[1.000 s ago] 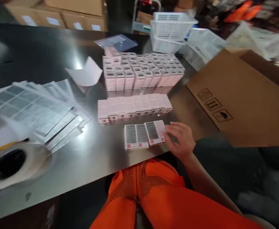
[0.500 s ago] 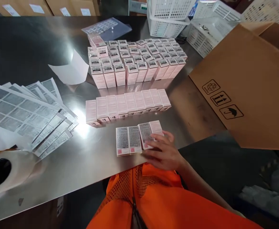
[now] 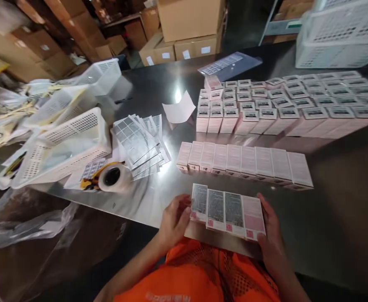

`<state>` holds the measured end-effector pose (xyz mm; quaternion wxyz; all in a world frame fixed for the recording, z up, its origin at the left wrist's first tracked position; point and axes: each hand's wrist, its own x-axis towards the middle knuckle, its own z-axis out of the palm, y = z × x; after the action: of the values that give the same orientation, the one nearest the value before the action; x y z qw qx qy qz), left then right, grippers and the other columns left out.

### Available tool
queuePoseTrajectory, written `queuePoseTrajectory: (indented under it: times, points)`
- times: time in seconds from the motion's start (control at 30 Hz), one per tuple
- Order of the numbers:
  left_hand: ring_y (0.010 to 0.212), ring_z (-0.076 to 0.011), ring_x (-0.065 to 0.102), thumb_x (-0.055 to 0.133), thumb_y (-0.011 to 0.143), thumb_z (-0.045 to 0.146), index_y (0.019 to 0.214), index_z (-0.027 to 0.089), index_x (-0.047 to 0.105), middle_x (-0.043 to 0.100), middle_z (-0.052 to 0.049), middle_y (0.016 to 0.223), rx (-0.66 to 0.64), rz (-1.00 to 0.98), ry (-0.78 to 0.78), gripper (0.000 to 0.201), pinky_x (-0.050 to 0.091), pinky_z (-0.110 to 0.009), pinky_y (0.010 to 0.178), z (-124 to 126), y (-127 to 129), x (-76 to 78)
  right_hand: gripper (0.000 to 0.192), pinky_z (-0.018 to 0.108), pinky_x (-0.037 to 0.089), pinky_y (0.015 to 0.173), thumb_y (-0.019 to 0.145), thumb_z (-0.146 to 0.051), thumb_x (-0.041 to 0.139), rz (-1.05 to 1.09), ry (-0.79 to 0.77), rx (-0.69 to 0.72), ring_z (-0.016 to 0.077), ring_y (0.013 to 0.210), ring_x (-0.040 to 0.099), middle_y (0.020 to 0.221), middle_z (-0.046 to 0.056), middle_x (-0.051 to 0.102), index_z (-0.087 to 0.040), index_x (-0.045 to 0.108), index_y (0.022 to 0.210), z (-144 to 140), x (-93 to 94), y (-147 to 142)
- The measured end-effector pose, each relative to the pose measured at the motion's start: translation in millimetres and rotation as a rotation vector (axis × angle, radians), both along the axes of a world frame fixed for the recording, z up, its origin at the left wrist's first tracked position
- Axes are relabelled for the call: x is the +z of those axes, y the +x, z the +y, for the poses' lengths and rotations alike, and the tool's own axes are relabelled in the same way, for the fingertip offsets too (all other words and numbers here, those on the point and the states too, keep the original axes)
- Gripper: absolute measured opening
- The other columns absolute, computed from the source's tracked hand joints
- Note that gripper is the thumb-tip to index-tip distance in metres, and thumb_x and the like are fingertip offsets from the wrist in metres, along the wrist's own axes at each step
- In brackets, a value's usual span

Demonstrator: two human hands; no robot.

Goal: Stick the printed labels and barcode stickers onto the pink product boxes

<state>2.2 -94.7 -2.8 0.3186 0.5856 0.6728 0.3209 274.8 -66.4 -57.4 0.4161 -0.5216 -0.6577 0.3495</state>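
Several small pink cartons [image 3: 226, 210] lie side by side at the near edge of the steel table [image 3: 344, 201], most with printed labels facing up. My left hand [image 3: 174, 220] presses against the left end of that row and my right hand [image 3: 270, 228] against the right end, squeezing the row between them. Just beyond lies a longer flat row of pink cartons [image 3: 243, 161]. Farther back stands a large block of upright pink cartons [image 3: 284, 105].
Label sheets [image 3: 138, 142] fan out left of the rows, with a tape roll [image 3: 113, 177] beside them. White plastic baskets [image 3: 64, 142] sit at the left, another white basket [image 3: 341, 35] at the back right. Cardboard boxes [image 3: 186, 25] stand behind. A clear bag [image 3: 23, 218] hangs at lower left.
My view has swung left, so the brown carton on the right is gone and the baskets appear. My left hand has come in, and both hands now clamp the near row.
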Motion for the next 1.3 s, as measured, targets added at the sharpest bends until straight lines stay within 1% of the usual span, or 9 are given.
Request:
queuePoseTrajectory:
  times: [0.1,0.3,0.43,0.6,0.87,0.97,1.07,1.17,1.3]
  points:
    - [0.085,-0.0219,0.071,0.049,0.096,0.038,0.108,0.020,0.067,0.074,-0.009,0.100,0.119,0.224,-0.032,0.028,0.057,-0.035,0.080,21.9,-50.5,12.0,0.082,0.059,0.036,0.113,0.089,-0.067,0.050,0.225,-0.144,0.003,0.0384,0.148,0.029,0.166,0.011,0.020,-0.030,0.022,0.157,0.2,-2.3,-11.3]
    - [0.123,-0.0317,0.056,0.050,0.097,0.027,0.126,0.011,0.058,0.062,-0.020,0.126,0.374,0.676,-0.164,0.034,0.046,-0.052,0.103,103.4,-154.3,33.8,0.077,0.068,0.018,0.117,0.081,-0.063,0.065,0.365,0.032,-0.125,0.0404,0.145,0.033,0.155,0.016,0.040,-0.025,0.041,0.144,14.0,11.1,-16.4]
    - [0.108,-0.0238,0.063,0.062,0.094,0.036,0.126,0.016,0.059,0.062,-0.010,0.126,0.305,0.830,-0.335,0.037,0.055,-0.046,0.091,136.8,-177.2,38.3,0.073,0.067,0.023,0.115,0.077,-0.063,0.069,0.340,0.032,-0.146,0.0412,0.142,0.037,0.150,0.018,0.046,-0.024,0.048,0.137,11.0,13.7,-10.8]
    - [0.106,-0.0226,0.064,0.062,0.094,0.036,0.125,0.017,0.059,0.062,-0.010,0.125,0.226,0.986,-0.438,0.037,0.056,-0.044,0.088,139.7,-169.3,48.1,0.066,0.067,0.027,0.113,0.079,-0.054,0.070,0.267,0.025,-0.198,0.0411,0.140,0.041,0.145,0.017,0.050,-0.025,0.050,0.135,0.6,8.9,-3.5]
    - [0.085,-0.0338,0.068,0.036,0.097,0.024,0.132,0.006,0.057,0.070,-0.016,0.086,0.285,1.194,-0.251,0.044,0.052,-0.048,0.070,94.0,-146.4,78.7,0.041,0.054,0.041,0.106,0.088,-0.036,0.064,0.219,0.192,-0.347,0.0280,0.127,0.054,0.130,0.012,0.058,-0.025,0.052,0.126,-2.3,37.9,4.2]
    - [0.063,-0.0250,0.064,0.045,0.091,0.026,0.134,0.017,0.061,0.072,-0.010,0.075,0.292,1.297,0.148,0.047,0.041,-0.029,0.056,52.3,-135.5,77.4,0.030,0.043,0.051,0.093,0.090,-0.034,0.065,0.336,0.074,-0.390,0.0230,0.111,0.063,0.119,0.008,0.064,-0.026,0.056,0.118,-8.5,53.2,-5.1]
    - [0.069,-0.0236,0.070,0.055,0.085,0.018,0.137,0.021,0.061,0.079,-0.009,0.099,0.139,1.281,0.509,0.052,0.030,-0.029,0.049,-2.5,-116.2,70.0,0.025,0.040,0.056,0.085,0.096,-0.036,0.058,0.589,-0.181,-0.145,0.0197,0.099,0.068,0.115,0.005,0.066,-0.031,0.052,0.120,-19.2,70.9,-30.2]
    - [0.093,-0.0252,0.074,0.063,0.084,0.017,0.146,0.022,0.052,0.077,-0.005,0.114,-0.130,1.155,0.696,0.063,0.047,-0.032,0.064,-56.0,-99.0,59.7,0.046,0.047,0.053,0.096,0.095,-0.048,0.059,0.727,-0.422,0.257,0.0231,0.113,0.065,0.131,0.008,0.060,-0.034,0.040,0.135,-27.6,87.7,-64.8]
    - [0.122,-0.0242,0.064,0.054,0.089,0.009,0.145,0.022,0.053,0.067,-0.004,0.134,-0.454,1.066,0.536,0.058,0.039,-0.033,0.112,-113.2,-102.4,42.2,0.092,0.049,0.049,0.104,0.085,-0.056,0.070,0.671,-0.668,0.501,0.0260,0.131,0.054,0.153,0.012,0.043,-0.037,0.012,0.153,-27.8,99.7,-110.1]
